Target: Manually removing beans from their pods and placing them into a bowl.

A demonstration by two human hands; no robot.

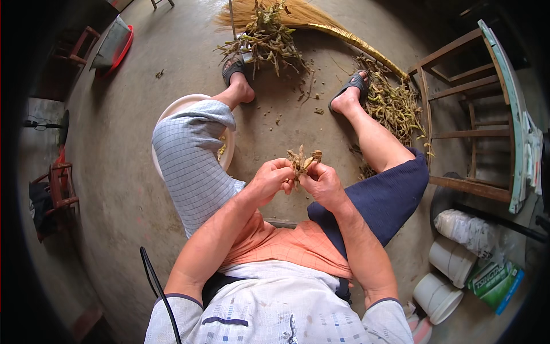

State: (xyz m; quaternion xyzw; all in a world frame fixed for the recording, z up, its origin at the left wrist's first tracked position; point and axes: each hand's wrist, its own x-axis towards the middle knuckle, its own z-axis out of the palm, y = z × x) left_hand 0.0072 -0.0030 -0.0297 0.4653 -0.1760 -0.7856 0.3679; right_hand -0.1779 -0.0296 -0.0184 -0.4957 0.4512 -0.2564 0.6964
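Between my knees, both hands meet on a small bunch of dried bean pods [302, 161]. My left hand [275, 178] pinches the bunch from its left side with thumb and fingers. On the other side my right hand [321, 182] grips the pods, its thumb near their lower end. A round pale basin [232, 150] stands on the floor, partly under my left leg, with some yellowish beans showing inside. Beyond my left foot lies a heap of dry bean plants [273, 43]. Loose pods [391, 101] are piled along my right leg. Scattered beans and bits lie on the floor between my feet.
A straw broom [309, 13] with a gold-wrapped handle lies beyond my feet. At the right are a wooden frame [472, 133], white buckets [438, 296] and a green carton [494, 279]. A red basin [124, 51] and small red chairs [62, 189] are at the left.
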